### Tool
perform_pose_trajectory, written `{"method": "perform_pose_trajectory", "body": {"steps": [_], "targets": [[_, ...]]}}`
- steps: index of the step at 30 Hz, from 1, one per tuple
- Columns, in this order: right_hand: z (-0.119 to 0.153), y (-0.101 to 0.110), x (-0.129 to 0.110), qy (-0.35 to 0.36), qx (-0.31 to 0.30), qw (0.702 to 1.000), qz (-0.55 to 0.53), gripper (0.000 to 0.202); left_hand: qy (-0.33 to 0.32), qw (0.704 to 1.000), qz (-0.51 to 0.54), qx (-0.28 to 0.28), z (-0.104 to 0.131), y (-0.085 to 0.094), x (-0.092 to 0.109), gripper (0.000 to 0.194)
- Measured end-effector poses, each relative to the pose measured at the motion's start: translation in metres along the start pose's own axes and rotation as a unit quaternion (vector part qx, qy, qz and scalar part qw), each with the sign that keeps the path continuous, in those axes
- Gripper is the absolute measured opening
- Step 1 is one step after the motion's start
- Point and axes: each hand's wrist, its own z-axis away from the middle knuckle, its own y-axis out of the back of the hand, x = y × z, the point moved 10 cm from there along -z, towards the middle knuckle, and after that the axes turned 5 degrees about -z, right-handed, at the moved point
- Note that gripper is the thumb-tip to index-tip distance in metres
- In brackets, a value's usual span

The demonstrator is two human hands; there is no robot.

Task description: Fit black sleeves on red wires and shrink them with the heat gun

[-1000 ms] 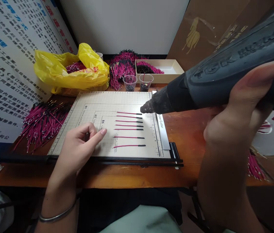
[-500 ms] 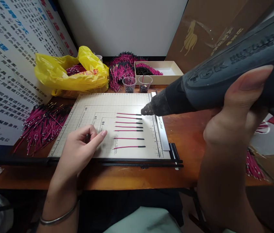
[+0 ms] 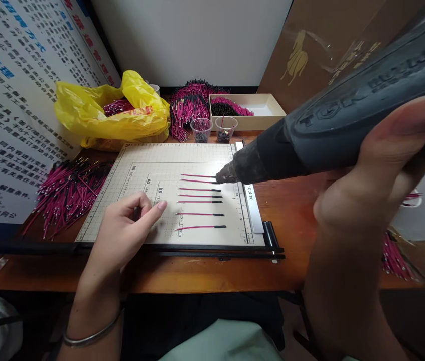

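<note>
Right hand (image 3: 363,193) grips gun (image 3: 328,135), nozzle (image 3: 229,173) at the upper wires (image 3: 199,189) on board (image 3: 167,153), left hand (image 3: 124,230) half-open, looks empty, alongside; a dip could knock wires askew, and lingering, if it's hot, could scorch black ends (image 3: 217,202).

I view a pale wall (image 3: 193,45) at top centre, a lettered panel (image 3: 5,110) at upper left, and a wooden table (image 3: 204,276), glossy with reflected light, spanning the frame's middle.
</note>
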Motion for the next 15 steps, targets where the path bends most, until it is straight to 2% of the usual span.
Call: {"method": "perform_pose_trajectory", "body": {"steps": [2, 3, 6, 8, 15], "targets": [[-0.004, 0.005, -0.010, 0.018, 0.016, 1.000, -0.004, 0.071, -0.001, 1.000, -0.001, -0.001, -0.001, 0.000, 0.001, 0.042], [-0.004, 0.013, -0.015, 0.028, 0.053, 0.998, -0.008, 0.068, -0.001, 1.000, -0.001, -0.002, -0.001, 0.000, 0.001, 0.043], [0.007, 0.047, -0.021, 0.020, 0.240, 0.970, -0.030, 0.056, 0.004, 1.000, -0.002, -0.004, -0.001, -0.001, -0.001, 0.043], [0.017, 0.057, -0.021, -0.007, 0.317, 0.947, -0.045, 0.049, 0.006, 1.000, -0.004, -0.005, -0.001, -0.002, -0.002, 0.042], [0.016, 0.050, -0.037, 0.000, 0.308, 0.950, -0.051, 0.047, -0.015, 1.000, -0.013, -0.014, 0.000, -0.006, -0.001, 0.042]]}}
